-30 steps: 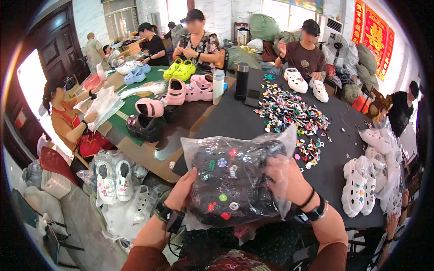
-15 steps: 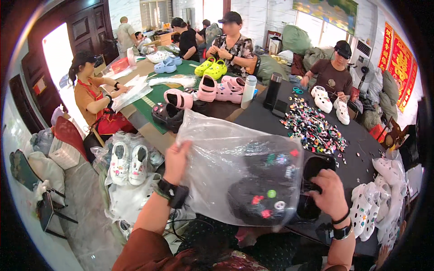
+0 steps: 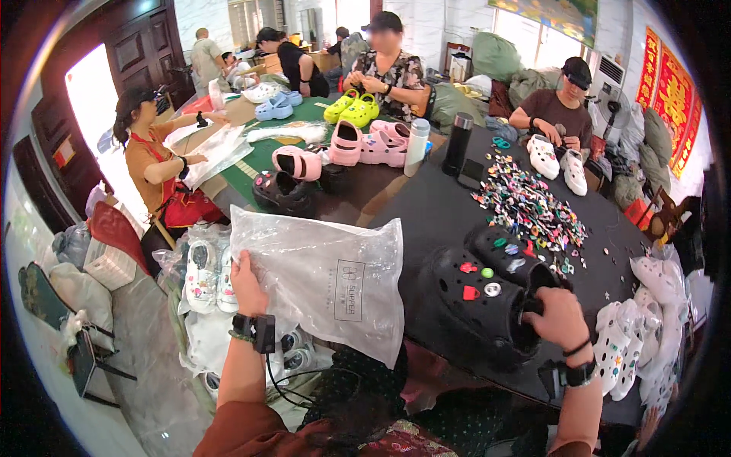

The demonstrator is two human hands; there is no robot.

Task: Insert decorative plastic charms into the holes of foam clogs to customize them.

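My left hand pinches the left edge of a frosted clear plastic bag, which hangs flat over the table's near edge and has dark print on it. At the right, my right hand grips a pair of black clogs by the heel openings. Colourful charms dot the clogs' toes, which point to the left, toward the bag. The bag and the clogs are apart. My right fingertips are partly hidden inside the heels.
Loose charms lie heaped beyond the clogs, near a black flask and a white bottle. Pink clogs stand farther back. Bagged white clogs sit at the right edge. Co-workers work around the table.
The bag has moved left with my left hand, off the black clogs it overlapped. The clogs now show uncovered in my right hand. At the left, a co-worker's arm has reached outward.
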